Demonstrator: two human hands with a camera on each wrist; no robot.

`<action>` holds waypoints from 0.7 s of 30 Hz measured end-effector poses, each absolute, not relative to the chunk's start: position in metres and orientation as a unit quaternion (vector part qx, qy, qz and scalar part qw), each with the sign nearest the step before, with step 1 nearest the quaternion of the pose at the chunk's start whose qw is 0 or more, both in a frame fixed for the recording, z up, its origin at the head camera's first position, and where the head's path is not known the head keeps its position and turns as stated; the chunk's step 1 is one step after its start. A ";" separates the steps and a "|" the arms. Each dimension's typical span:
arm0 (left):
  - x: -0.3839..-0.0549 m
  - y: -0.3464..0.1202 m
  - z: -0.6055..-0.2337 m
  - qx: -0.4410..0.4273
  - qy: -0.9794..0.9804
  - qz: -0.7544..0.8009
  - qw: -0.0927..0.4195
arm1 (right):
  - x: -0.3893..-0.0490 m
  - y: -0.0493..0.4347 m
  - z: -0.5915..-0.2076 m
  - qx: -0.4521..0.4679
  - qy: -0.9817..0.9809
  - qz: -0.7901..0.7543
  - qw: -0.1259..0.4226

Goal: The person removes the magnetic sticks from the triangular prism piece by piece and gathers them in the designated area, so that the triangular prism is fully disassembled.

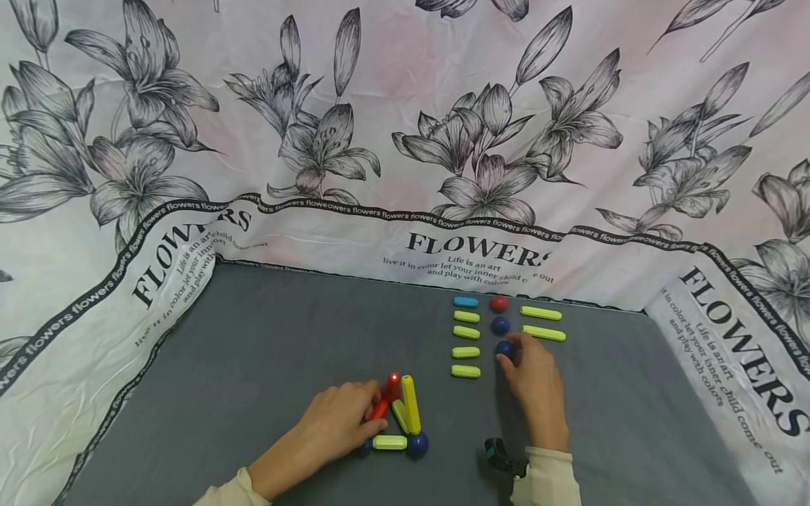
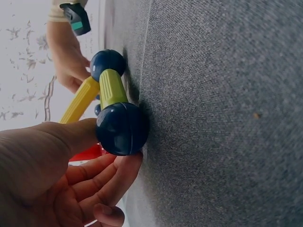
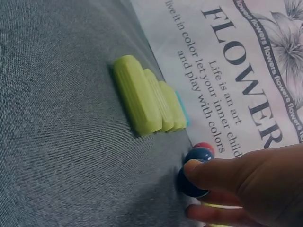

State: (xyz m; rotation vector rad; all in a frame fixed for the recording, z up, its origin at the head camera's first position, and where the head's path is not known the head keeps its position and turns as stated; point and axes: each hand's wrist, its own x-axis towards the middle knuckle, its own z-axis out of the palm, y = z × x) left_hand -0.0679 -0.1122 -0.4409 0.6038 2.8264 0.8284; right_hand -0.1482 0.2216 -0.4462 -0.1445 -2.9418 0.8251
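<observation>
My left hand (image 1: pixel 338 422) grips the near-left corner of a small frame of magnetic sticks and balls, thumb and fingers around a red stick (image 1: pixel 378 410). Beside that grip, a blue ball (image 2: pixel 122 128) joins a short yellow-green stick (image 1: pixel 389 442), which ends at another blue ball (image 1: pixel 418 445). A long yellow stick (image 1: pixel 410 404) slants up from there towards an upright red stick (image 1: pixel 394 379). Farther right, my right hand (image 1: pixel 534 383) pinches a loose blue ball (image 1: pixel 504 349) between thumb and fingers. Another blue ball (image 1: pixel 500 325) and a red ball (image 1: pixel 498 303) stand beyond it.
Left of the loose balls lies a column of short yellow-green sticks (image 1: pixel 465 352), a blue stick (image 1: pixel 465 302) at its far end. Two longer yellow-green sticks (image 1: pixel 543 334) lie to their right. A flower-printed cloth (image 1: pixel 354 239) borders the grey tabletop (image 1: pixel 272 330).
</observation>
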 end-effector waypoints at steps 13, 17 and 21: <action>-0.069 -0.112 -0.443 0.204 0.937 0.277 0.063 | -0.116 0.183 -0.398 0.056 -0.959 0.262 0.094; -0.069 -0.112 -0.444 0.203 0.936 0.281 0.063 | -0.099 0.156 -0.387 0.092 -0.953 0.281 0.064; -0.069 -0.112 -0.445 0.204 0.937 0.277 0.054 | -0.086 0.138 -0.384 0.111 -0.949 0.292 0.036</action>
